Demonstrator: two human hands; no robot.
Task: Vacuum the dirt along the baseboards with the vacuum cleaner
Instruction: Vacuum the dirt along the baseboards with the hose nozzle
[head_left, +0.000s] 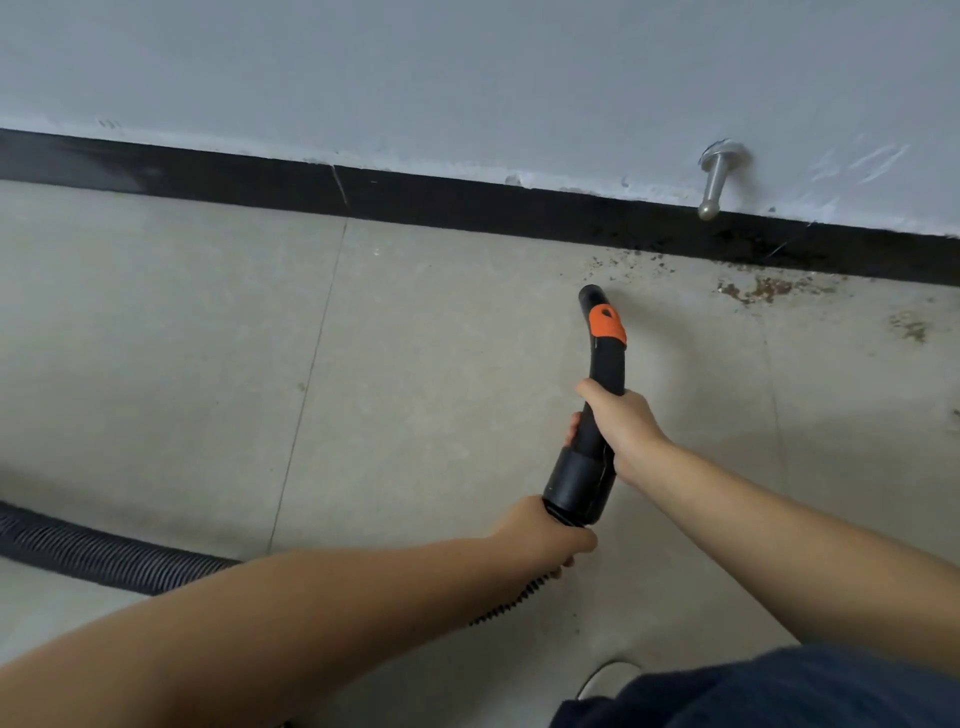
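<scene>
Ribbed hose lower left on the floor. Left hand fingers wrapped round the hose end, right hand fingers clamped on the black nozzle, orange band, no readable writing. Dirt right, by the black baseboard.

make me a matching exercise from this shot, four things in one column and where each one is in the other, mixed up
Things:
1. right hand
2. left hand
3. door stop
4. ribbed hose

Places:
A. lying on the floor at the far left
B. sticking out of the wall just above the baseboard
C. gripping the black nozzle tube below its orange band
D. gripping the vacuum at the wide collar's lower end, where the hose joins

Pairs: 1-C, 2-D, 3-B, 4-A
</scene>
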